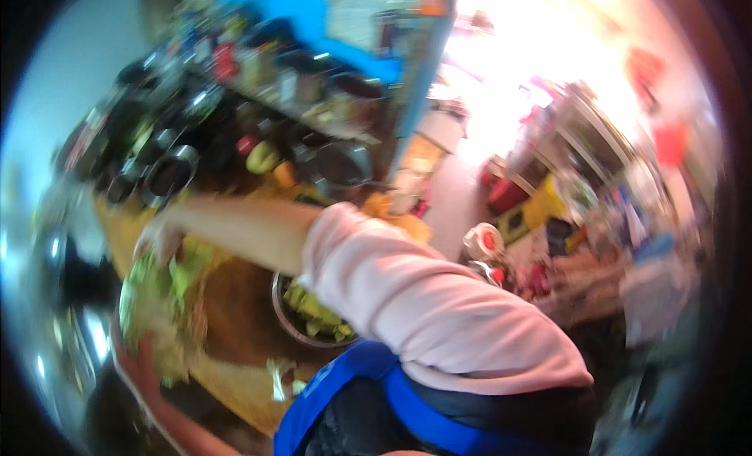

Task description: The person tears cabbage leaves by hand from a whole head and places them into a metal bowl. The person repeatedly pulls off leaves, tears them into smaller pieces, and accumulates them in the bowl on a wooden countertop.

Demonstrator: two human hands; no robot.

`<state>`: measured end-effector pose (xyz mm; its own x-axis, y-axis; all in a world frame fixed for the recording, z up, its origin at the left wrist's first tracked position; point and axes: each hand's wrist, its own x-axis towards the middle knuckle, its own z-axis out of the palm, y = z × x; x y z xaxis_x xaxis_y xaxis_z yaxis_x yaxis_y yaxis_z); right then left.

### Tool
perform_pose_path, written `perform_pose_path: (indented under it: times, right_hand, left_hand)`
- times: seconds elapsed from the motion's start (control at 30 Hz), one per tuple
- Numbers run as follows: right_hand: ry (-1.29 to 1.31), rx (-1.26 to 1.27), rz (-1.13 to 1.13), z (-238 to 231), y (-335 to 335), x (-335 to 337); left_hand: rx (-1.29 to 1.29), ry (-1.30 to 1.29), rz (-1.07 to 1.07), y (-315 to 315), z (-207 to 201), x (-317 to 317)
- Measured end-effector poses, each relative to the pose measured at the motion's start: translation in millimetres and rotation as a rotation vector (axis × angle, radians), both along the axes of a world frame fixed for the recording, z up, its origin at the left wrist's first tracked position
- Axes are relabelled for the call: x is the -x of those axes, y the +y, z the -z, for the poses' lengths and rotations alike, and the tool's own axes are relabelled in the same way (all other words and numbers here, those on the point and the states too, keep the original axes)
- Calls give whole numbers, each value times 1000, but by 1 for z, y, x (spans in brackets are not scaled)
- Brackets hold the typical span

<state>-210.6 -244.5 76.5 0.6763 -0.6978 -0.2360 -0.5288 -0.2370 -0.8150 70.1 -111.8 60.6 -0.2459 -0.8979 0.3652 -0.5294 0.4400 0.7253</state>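
A pile of pale green leafy vegetable (160, 299), likely cabbage or lettuce, lies at the left edge of a wooden board (243, 299). My right arm, in a pink sleeve, reaches across to the left. My right hand (160, 235) curls over the far end of the leaves. From below, my left hand (142, 366) cups their near side, so the leaves are held between both hands. Motion blur softens the fingers. Partly under my right arm stands a round metal bowl (280, 319) of cut green pieces (317, 311).
Leaf scraps (279, 378) lie on the board's near edge. Dark pots and pans (171, 174) crowd the far side, with a shelf of jars (274, 76) behind. A metal sink or basin (78, 331) is at the left. On the right, cluttered shelving (580, 142) lines a bright passage.
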Motion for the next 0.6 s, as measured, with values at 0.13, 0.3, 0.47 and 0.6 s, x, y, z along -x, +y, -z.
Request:
perform_pose_path:
  times: [0.13, 0.3, 0.47, 0.6]
  right_hand:
    - [26, 99, -18, 7, -7, 3]
    - [265, 715, -11, 27, -6, 20]
    - [289, 851, 66, 23, 40, 30]
    - [245, 967, 222, 12, 112, 37]
  left_hand:
    - [-31, 32, 4, -1, -4, 6]
    - [42, -38, 86, -3, -10, 27]
    - [212, -126, 110, 3, -13, 53]
    - [129, -116, 183, -2, -22, 57]
